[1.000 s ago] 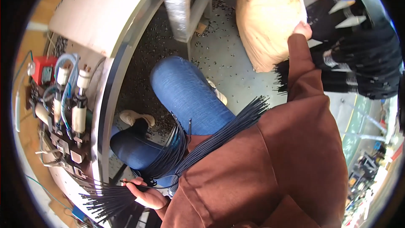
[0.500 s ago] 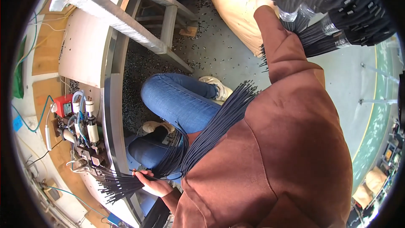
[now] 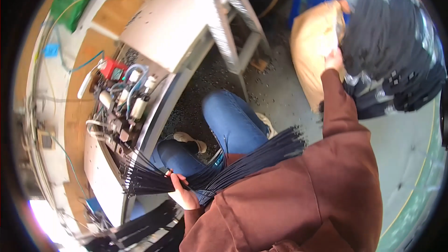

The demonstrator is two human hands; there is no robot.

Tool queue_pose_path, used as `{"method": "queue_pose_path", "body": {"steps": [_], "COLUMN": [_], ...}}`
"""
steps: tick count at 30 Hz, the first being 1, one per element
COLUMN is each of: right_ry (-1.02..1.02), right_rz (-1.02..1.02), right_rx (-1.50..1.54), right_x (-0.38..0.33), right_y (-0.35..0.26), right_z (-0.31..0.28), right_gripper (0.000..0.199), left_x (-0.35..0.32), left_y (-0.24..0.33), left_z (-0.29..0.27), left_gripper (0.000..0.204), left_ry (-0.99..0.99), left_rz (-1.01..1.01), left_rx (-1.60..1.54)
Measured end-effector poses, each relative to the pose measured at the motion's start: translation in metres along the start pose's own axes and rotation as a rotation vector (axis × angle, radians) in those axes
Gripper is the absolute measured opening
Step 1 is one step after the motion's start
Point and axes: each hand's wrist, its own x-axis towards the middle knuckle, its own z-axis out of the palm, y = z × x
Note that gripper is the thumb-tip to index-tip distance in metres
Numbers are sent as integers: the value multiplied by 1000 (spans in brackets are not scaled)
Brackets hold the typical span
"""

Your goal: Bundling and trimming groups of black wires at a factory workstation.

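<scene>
My left hand (image 3: 184, 196) is closed round a sheaf of thin black cables (image 3: 149, 180), whose cut ends fan out toward the workbench. More of these cables lie across my lap, with their other ends spread beside my knee. My right arm stretches away to the far right. There my right hand (image 3: 333, 59) is at a brown paper sack (image 3: 310, 42), beside a big heap of bundled black cables (image 3: 385, 42). Blur hides how its fingers are set.
On the left, a workbench (image 3: 158, 28) carries a small machine (image 3: 123, 107) with tubes and a red box (image 3: 112, 68). A film-wrapped frame (image 3: 224, 32) stands ahead. Black scraps litter the floor (image 3: 205, 88). More black cables (image 3: 144, 226) hang at the lower left.
The view has swung, so bench, sack and cable heap appear farther right and turned. My left hand keeps its hold on the cables; my right hand remains by the sack.
</scene>
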Motion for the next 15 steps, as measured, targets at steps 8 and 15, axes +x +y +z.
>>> {"method": "queue_pose_path", "body": {"steps": [8, 15], "right_ry": [-175, -300], "right_rz": [3, -21], "right_rx": [-346, -311], "right_x": [-44, -69], "right_y": [-153, -164], "right_z": [-6, -1], "right_gripper": [18, 30], "left_x": [-3, -4], "left_y": [-3, -16], "left_z": [-7, -15], "left_gripper": [13, 13], "left_ry": [57, 65], "left_rz": [-29, -18], "left_rx": [-67, -140]}}
